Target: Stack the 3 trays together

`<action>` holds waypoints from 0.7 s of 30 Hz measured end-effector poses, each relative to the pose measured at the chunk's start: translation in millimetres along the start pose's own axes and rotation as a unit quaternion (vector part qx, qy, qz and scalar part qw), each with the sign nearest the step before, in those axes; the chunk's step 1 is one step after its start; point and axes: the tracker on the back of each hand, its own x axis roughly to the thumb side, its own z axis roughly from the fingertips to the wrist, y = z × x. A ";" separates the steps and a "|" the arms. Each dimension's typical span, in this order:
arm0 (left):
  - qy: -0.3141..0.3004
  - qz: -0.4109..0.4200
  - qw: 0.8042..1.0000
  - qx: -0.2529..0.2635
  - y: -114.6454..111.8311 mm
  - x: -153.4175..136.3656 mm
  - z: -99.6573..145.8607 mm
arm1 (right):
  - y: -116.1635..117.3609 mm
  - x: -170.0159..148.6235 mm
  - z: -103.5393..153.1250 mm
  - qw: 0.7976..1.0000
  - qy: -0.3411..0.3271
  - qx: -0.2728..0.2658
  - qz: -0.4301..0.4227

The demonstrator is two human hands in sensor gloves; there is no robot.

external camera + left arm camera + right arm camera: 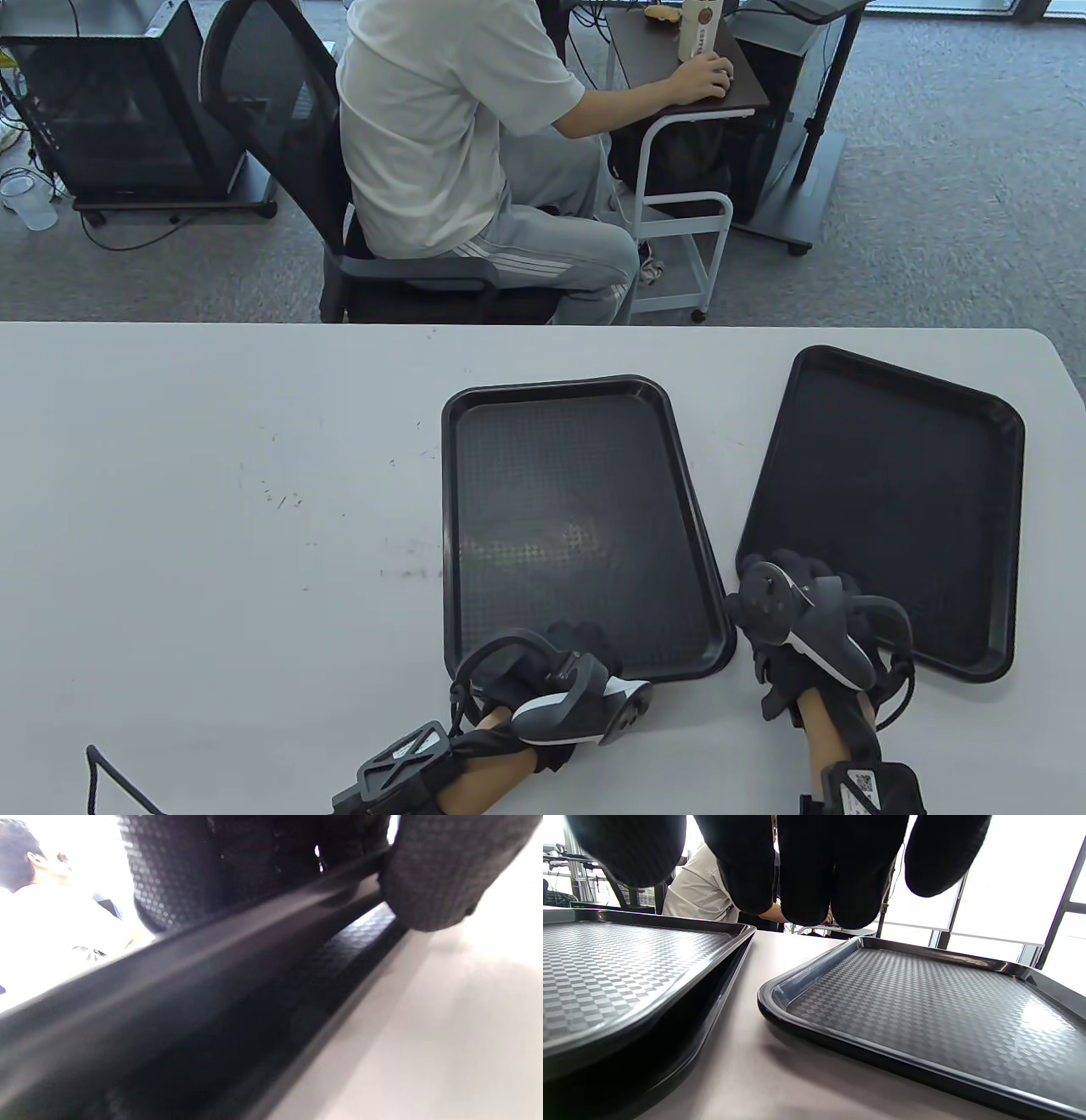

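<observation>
Two trays already sit nested at centre frame: the stacked pair (577, 518), upper rim visibly above the lower in the right wrist view. Third tray (891, 501) lies alone at right on the worktop (212, 509), just beside the pair, angled.

Your left hand (560, 671) grips the pair's near edge, thumb below the rim. Your right hand (806, 611) hovers over the third tray's near-left corner, fingers (806, 870) spread, holding nothing.

Advice: pinch that corner rim, lift clear, square it up, then lower flat.
</observation>
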 end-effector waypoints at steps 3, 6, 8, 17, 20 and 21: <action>-0.005 0.010 1.000 -0.008 -0.7 1.7 -0.5 | 0.3 0.2 0.2 1.000 0.000 0.004 0.000; -0.006 0.028 0.999 -0.025 -2.7 1.1 -1.7 | 0.6 0.0 0.2 1.000 0.000 0.007 0.000; -0.008 0.028 0.999 -0.028 -3.6 -0.1 -1.4 | 0.9 -0.1 0.1 1.000 0.001 0.008 -0.001; 0.013 0.057 0.998 0.003 8.2 -24.8 4.5 | 1.3 -0.3 -0.6 1.000 0.001 0.009 -0.001; 0.025 0.068 0.996 0.058 28.4 -43.4 13.1 | 1.3 -1.0 -1.3 1.000 0.002 0.009 0.000; 0.035 0.071 0.994 0.080 36.5 -51.6 17.6 | 1.8 -1.3 -1.6 1.000 0.003 0.011 0.000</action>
